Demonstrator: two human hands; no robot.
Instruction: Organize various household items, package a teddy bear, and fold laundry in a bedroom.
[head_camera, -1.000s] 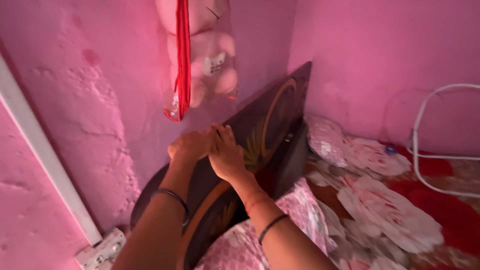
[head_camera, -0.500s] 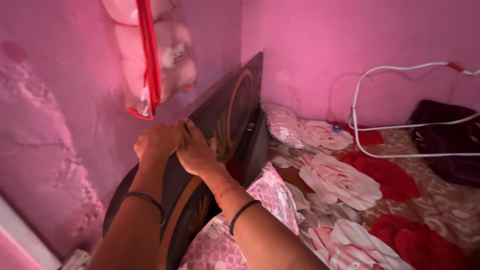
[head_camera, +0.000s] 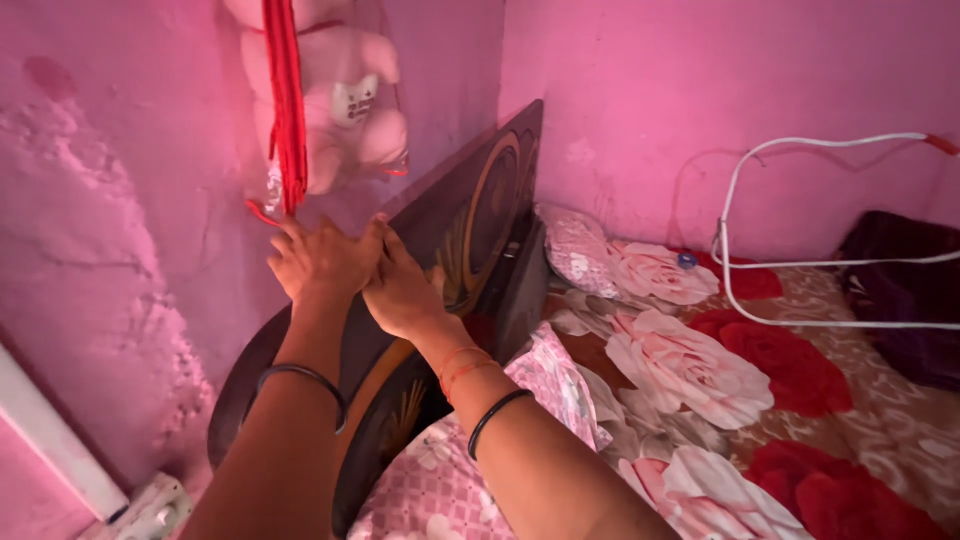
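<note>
We see pink walls (head_camera: 700, 90) meeting in a corner above the bed (head_camera: 800, 400). A white cable (head_camera: 745, 180) runs along the wall behind the bed. Left of the bed, plaster (head_camera: 110, 250) is flaking.

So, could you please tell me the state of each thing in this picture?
Left hand: flat on the dark wooden headboard, fingers open.
Right hand: flat on the headboard's top edge, beside the left.
Headboard: upright against the wall.
Pink plush toy in clear bag: hanging.
White cable: loose over the bed.
</note>
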